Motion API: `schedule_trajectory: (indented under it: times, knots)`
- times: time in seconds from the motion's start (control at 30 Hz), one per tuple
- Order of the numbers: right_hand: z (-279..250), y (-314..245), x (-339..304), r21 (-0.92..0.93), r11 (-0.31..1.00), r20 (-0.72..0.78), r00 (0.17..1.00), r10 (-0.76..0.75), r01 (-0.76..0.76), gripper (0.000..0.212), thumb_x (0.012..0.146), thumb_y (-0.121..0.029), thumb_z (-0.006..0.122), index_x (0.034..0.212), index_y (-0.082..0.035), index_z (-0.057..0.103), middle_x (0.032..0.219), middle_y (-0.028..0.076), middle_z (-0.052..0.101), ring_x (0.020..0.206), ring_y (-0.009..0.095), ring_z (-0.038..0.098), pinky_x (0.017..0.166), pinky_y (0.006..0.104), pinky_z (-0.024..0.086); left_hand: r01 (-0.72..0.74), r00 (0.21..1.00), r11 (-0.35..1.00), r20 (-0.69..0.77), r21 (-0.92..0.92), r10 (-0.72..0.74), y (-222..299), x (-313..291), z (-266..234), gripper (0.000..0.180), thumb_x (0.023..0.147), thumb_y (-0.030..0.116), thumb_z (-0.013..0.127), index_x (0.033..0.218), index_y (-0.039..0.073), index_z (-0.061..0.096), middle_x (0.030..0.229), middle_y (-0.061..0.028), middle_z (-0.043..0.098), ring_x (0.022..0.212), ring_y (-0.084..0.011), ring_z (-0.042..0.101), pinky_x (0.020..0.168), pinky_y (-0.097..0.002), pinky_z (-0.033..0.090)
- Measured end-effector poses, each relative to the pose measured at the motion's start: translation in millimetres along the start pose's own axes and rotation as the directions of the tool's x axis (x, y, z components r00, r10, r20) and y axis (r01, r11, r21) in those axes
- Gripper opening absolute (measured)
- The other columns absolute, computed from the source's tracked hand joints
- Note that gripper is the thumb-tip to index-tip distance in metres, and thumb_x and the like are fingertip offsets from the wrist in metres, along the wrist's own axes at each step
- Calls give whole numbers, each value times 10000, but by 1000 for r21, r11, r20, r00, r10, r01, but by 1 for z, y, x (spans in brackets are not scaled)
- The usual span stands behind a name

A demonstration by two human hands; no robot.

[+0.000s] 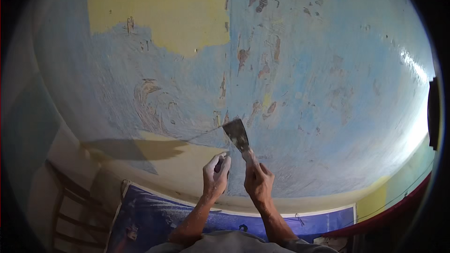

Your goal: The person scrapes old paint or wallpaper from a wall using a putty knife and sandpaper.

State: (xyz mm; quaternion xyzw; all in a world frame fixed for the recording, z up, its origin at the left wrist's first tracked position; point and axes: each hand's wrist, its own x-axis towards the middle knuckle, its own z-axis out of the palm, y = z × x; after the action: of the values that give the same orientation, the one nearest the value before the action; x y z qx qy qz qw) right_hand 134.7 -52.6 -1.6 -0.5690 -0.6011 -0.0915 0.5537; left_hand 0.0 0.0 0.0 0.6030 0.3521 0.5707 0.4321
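Note:
My right hand [258, 181] is closed round the handle of a putty knife [238, 135], its wide, stained metal blade pointing up and to the left. The blade's edge lies at or just in front of the wall [300, 89]; contact cannot be made out. Beside it, my left hand [216, 174] is raised with curled fingers, and a small dark patch shows between them. Whitish dust coats both hands. Around the blade the wall is patchy blue and grey, with brown gouges and a vertical seam running up from it.
Yellow paint [159, 9] covers the wall's upper left. Below the wall hangs or lies a blue printed sheet [154, 218] sprinkled with white dust. A brown wooden ladder-like frame [77, 206] stands at the lower left. A red cloth edge [393, 211] crosses the lower right.

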Motion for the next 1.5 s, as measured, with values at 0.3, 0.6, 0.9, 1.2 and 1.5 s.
schedule_trajectory:
  times: [0.3,0.6,0.9,1.2,1.5]
  knots:
    - [-16,3,-22,27,995,53,994,98,-99,495,884,25,617,1347,-150,634,640,114,537,488,237,489,469,338,426,225,970,960,-53,-168,-237,14,-20,-2,250,1012,186,589,1119,-16,688,652,49,509,557,-34,437,499,-226,363]
    - [-49,-42,22,312,944,11,994,107,-105,460,905,27,585,1358,-49,603,767,162,651,571,137,549,519,297,441,-521,763,636,-25,569,646,59,34,-3,622,786,135,808,1352,21,575,1050,-157,574,785,-250,573,632,-334,500]
    - [-72,-100,102,248,963,78,993,88,-105,446,912,4,606,1354,-55,610,844,191,713,536,86,523,501,262,448,-704,275,-39,323,710,905,155,135,6,544,694,-50,629,1238,-47,640,1061,-132,591,859,-298,589,650,-349,535]
    - [-80,-126,131,252,968,-2,1000,-3,4,377,905,24,616,1280,5,641,656,188,580,528,86,489,504,265,436,-582,218,-167,350,796,911,179,154,12,492,725,-24,639,1211,-97,631,1044,-152,599,830,-294,622,644,-336,547]
    - [-82,-121,132,201,979,-24,999,-28,32,364,921,-10,597,1281,-13,651,617,158,569,511,78,480,494,261,421,-523,215,-249,410,815,887,178,158,18,485,717,9,630,1180,-137,622,1092,-169,606,825,-248,617,595,-294,561]
